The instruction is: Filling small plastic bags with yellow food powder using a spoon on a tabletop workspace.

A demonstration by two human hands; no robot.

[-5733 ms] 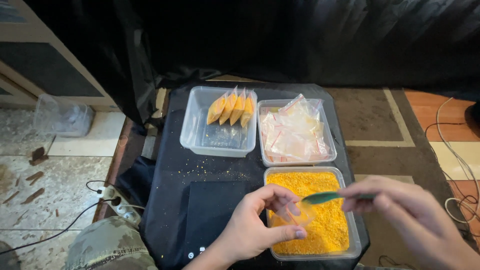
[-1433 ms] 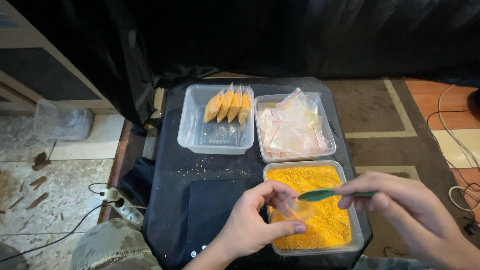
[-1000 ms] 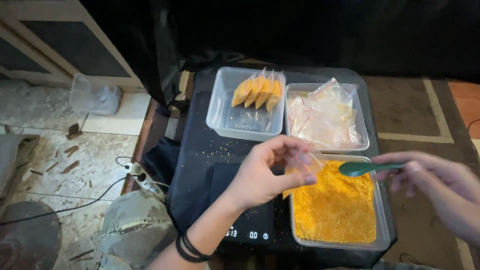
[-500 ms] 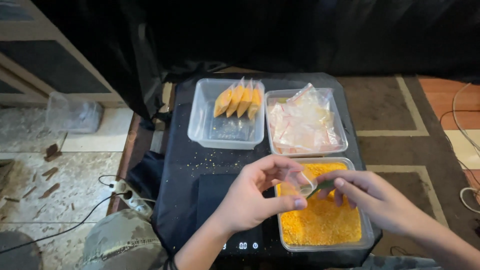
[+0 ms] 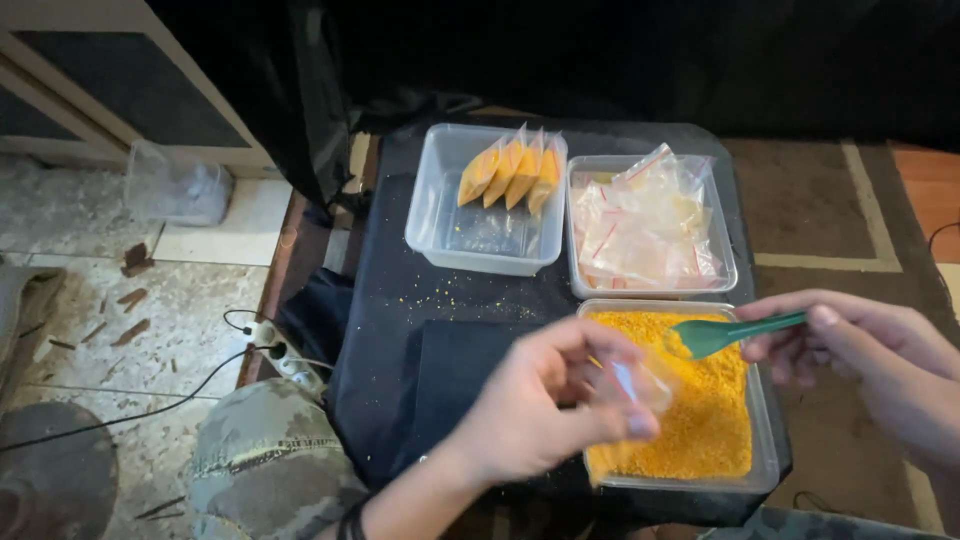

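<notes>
Your left hand [image 5: 545,405] held a small clear zip bag [image 5: 632,382] over the near edge of the tub of orange granules [image 5: 700,410]. The thumb and fingertips pinched the bag's mouth, though motion blur kept me from telling how wide it gaped. Your right hand [image 5: 870,345] pinched the handle of a green plastic spoon [image 5: 728,333] between thumb and forefinger, with the other fingers curled under. The spoon's bowl hovered just above the granules, near the bag but apart from it.

I judged the bag to be very light, limp and slick. It would have collapsed or slipped if you had gripped it mid-body, so the stiffer zip strip at the rim was the place to hold it, with one finger inside to keep the mouth spread. The granules looked dry and loose and ready to spill at any tilt, as the scatter on the black cloth [image 5: 400,320] suggested. The spoon looked rigid and light, and holding it far back on the handle gave reach but less steadiness.

Behind the tub stood a tub of empty zip bags [image 5: 648,225]. To its left, four filled orange packets [image 5: 508,172] leaned in a row inside a clear container [image 5: 432,215]. A flat black scale [image 5: 455,365] lay partly under your left hand.
</notes>
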